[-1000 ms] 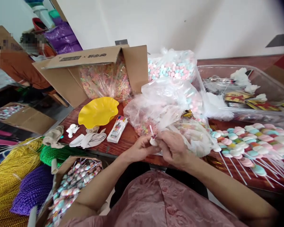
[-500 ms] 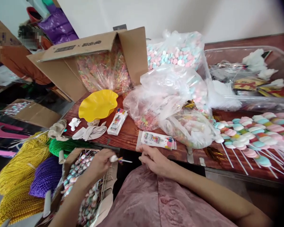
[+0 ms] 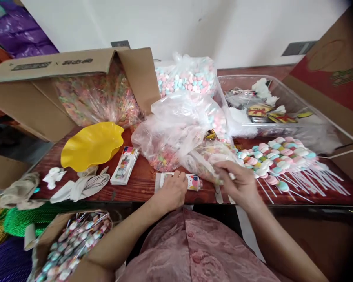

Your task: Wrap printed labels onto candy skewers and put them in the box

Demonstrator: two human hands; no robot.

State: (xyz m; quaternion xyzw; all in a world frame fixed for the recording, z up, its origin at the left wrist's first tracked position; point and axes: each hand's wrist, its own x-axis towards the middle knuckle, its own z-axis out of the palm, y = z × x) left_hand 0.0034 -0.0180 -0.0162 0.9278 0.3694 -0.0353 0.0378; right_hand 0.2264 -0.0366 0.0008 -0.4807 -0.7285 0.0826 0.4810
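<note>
My left hand rests on a small stack of printed plastic bags near the table's front edge. Its fingers are curled down onto the top bag. My right hand is closed and slightly blurred, just in front of a clear bag of coloured candy; whatever lies between its fingertips cannot be made out. To its right, several marshmallow lollipops lie in a heap, their white sticks pointing towards me. A second stack of printed bags lies to the left.
A yellow wavy dish, cloth gloves and a small white figure stand left. Behind are a carton with bagged candy, a bag of marshmallows and a clear bin. A box of lollipops is below left.
My left hand has let go of a marshmallow lollipop and moved right onto the printed bags. My right hand has left those bags and moved right. The view has turned right.
</note>
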